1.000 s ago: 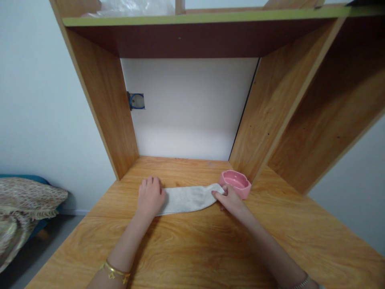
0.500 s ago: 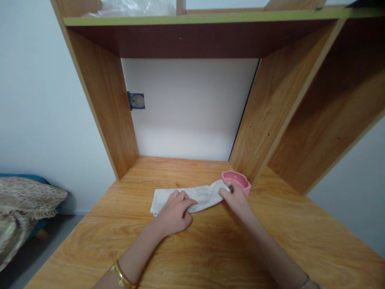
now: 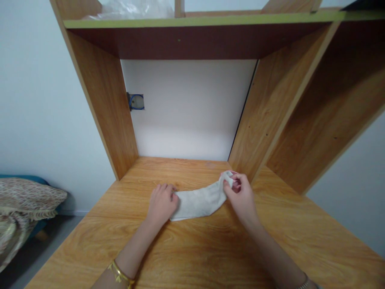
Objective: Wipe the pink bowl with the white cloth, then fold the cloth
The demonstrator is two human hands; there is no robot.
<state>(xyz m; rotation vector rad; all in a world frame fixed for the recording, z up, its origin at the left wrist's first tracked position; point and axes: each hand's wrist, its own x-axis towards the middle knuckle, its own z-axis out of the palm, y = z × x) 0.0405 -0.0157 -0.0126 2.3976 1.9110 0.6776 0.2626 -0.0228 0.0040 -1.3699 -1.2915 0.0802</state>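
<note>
A folded pale grey cloth [image 3: 198, 202] lies lengthwise across the wooden desk, its right end raised and bent upward. My right hand [image 3: 243, 198] pinches that raised end between thumb and fingers. At the cloth's left end, my left hand [image 3: 162, 202] rests low against the desk, fingers curled over the edge; the fingertips are partly hidden. Behind my right hand and the lifted cloth is a pink bowl [image 3: 234, 172], of which only a bit of the rim shows.
Wooden side panels [image 3: 102, 100] and a shelf [image 3: 192, 22] frame the desk [image 3: 192, 253]. A clear plastic bag [image 3: 135, 9] lies on the shelf. An open socket hole [image 3: 137, 102] shows in the white back panel. Left of the desk is patterned fabric [image 3: 27, 196] with a fringe.
My left hand has moved left from the cloth's middle to its left end. My right hand has raised the right end, covering most of the pink bowl. The cloth has shifted right.
</note>
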